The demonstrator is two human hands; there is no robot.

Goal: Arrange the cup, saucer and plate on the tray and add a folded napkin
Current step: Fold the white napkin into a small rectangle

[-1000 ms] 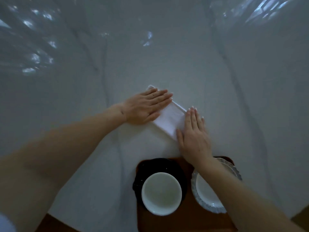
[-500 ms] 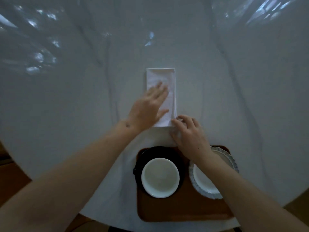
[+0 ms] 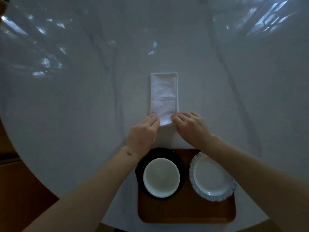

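A white napkin lies folded into a long strip on the table, pointing away from me. My left hand pinches its near left corner and my right hand pinches its near right corner, lifting the near end slightly. Closer to me sits a brown tray. On its left a white cup stands on a black saucer. On its right lies a white plate with a ruffled rim.
The round white marble table carries everything and shows window reflections at the far left and far right. Its curved edge runs along the left, with a wooden floor beyond.
The napkin was turned from a diagonal to straight ahead. My left hand slid off its top down to the near left corner, and both hands now pinch the near end.
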